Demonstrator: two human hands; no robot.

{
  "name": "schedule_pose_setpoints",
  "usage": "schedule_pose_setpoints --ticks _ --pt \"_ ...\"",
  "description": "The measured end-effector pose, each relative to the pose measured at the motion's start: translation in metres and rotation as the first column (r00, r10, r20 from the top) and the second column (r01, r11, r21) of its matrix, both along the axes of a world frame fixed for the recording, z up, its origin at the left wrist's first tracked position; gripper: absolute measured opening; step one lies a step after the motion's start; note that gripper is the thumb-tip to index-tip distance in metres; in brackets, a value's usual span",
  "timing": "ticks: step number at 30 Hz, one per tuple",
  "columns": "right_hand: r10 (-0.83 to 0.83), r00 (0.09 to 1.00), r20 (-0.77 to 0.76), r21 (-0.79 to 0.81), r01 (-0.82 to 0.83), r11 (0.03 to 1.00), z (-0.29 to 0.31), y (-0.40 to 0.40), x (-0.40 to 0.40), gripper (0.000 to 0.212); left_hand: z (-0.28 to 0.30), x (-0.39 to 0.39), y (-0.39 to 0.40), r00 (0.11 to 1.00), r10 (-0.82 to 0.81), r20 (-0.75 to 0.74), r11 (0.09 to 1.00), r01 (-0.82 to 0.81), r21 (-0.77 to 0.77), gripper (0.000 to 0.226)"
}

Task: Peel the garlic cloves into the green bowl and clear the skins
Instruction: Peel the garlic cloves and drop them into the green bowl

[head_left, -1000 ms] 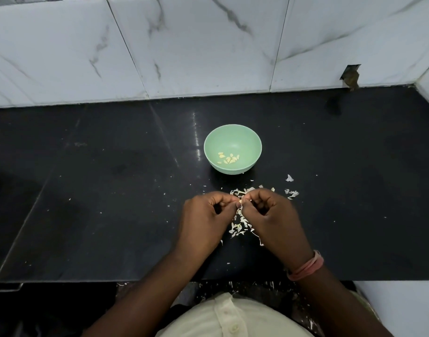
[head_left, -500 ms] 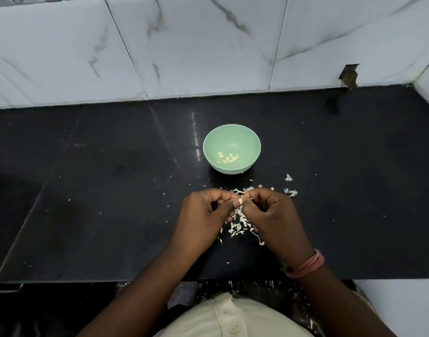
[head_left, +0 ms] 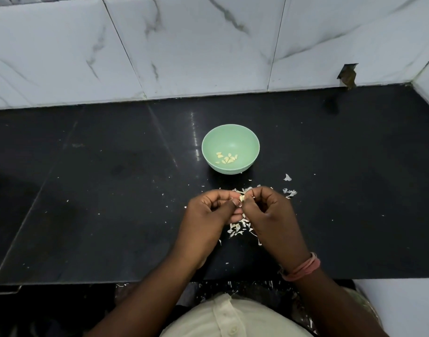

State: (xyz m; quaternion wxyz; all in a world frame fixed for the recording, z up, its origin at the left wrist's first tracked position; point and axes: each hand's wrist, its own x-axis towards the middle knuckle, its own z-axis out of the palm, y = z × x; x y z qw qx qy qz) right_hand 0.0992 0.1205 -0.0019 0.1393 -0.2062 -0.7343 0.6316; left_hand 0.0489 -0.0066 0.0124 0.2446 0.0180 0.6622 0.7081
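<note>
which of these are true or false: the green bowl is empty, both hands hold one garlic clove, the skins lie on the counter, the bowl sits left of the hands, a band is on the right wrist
1. The green bowl is empty. False: several peeled cloves lie in it.
2. The left hand and right hand pinch one garlic clove between them. True.
3. The garlic skins lie on the black counter. True.
4. The bowl sits left of the hands. False: it stands beyond them, toward the wall.
5. A pink band is on the right wrist. True.
</note>
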Motion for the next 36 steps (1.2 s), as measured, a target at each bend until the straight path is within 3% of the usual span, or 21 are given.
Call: schedule_pose_setpoints --ticks 6,24,29,31,34,36 --pt "0.047 0.999 -0.006 0.025 -0.047 0.999 -0.002 0.001 0.001 0.010 0.001 -0.002 0.001 0.991 0.018 0.136 0.996 -0.030 0.087 0.007" --pt "-0.016 0.999 0.050 -0.054 0.018 0.998 0.000 0.004 0.003 0.023 0.003 -0.005 -0.003 0.910 -0.021 0.414 0.956 -0.103 0.273 0.013" --pt "-0.079 0.996 0.049 0.257 0.064 0.964 -0.008 0.009 0.005 0.055 0.004 -0.005 -0.004 0.887 -0.020 0.461 0.936 -0.146 0.320 0.016" --pt "-0.098 0.994 0.051 0.417 0.068 0.906 -0.019 0.013 0.003 0.047 0.004 -0.006 -0.004 0.886 -0.020 0.462 0.930 -0.153 0.335 0.017" --pt "-0.047 0.995 0.082 0.486 0.001 0.874 -0.031 0.015 0.003 0.005 0.005 -0.007 -0.005 0.891 -0.032 0.454 0.924 -0.147 0.353 0.013" --pt "-0.027 0.998 0.058 0.510 -0.006 0.860 -0.032 0.016 0.004 0.023 0.004 -0.008 -0.006 0.894 -0.032 0.446 0.923 -0.145 0.356 0.013"
